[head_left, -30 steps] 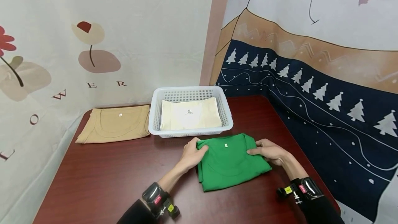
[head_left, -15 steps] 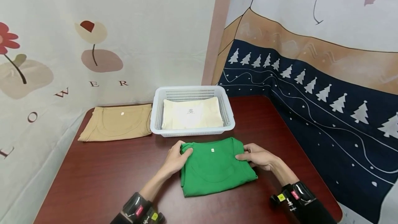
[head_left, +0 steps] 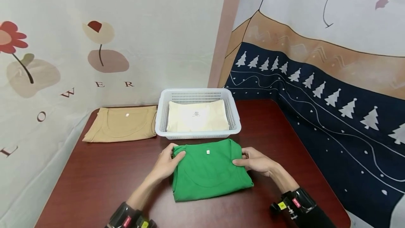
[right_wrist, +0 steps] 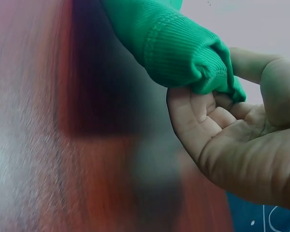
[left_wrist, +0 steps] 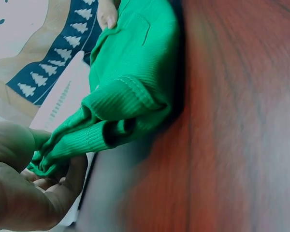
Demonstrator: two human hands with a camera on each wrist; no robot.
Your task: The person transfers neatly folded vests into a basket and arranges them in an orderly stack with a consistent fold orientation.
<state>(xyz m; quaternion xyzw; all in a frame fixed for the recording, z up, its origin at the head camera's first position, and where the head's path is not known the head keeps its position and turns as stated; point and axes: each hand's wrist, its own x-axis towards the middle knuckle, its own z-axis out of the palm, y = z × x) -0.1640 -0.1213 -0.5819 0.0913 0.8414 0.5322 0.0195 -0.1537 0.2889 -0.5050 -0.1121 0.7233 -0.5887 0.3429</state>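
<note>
Left hand (head_left: 166,162) and right hand (head_left: 258,161) each pinch one side of the green shirt (head_left: 210,173), lower centre of the frame. Basket (head_left: 200,135) at centre holds cream cloth (head_left: 197,120); tan shirt (head_left: 124,126) lies centre-left.

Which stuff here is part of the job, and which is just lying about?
In the job:
green shirt, folded
left hand and right hand, gripping its sides

Apparently just lying about, untouched:
tan shirt, folded
white basket
cream cloth inside it
</note>
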